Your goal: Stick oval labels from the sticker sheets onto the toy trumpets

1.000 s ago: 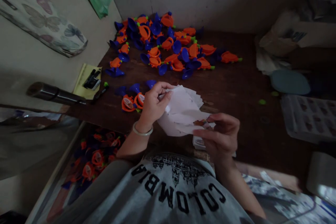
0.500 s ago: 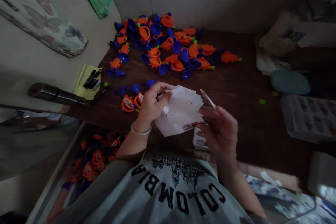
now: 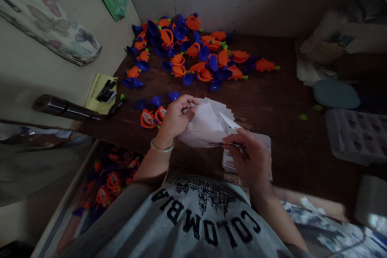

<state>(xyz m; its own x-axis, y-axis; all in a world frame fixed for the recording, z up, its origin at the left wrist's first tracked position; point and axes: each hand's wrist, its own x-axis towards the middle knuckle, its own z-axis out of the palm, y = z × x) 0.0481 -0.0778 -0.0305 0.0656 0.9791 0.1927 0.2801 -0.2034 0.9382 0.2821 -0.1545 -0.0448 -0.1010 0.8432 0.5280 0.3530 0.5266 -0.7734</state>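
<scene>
My left hand point(image 3: 174, 120) is closed on a fanned stack of white paper sheets point(image 3: 205, 127) held just above the dark wooden table point(image 3: 272, 100). My right hand point(image 3: 249, 157) pinches one sheet at the stack's right edge, its corner sticking up. Under my right hand lies a small pile of printed stickers point(image 3: 229, 163). Two orange toys with blue horns point(image 3: 152, 115) lie just left of my left hand. A big heap of orange and blue plastic toys point(image 3: 193, 50) covers the table's far side.
A yellow pad with black markers point(image 3: 102, 90) sits at the table's left edge beside a dark metal tube point(image 3: 63, 107). A box of more toys point(image 3: 105, 185) stands on the floor at left. A tray point(image 3: 356, 135) and a teal lid point(image 3: 335, 93) lie at right.
My right hand lifted one sheet up and away from the stack, then came back down to the stack's right edge. My left hand stayed in place.
</scene>
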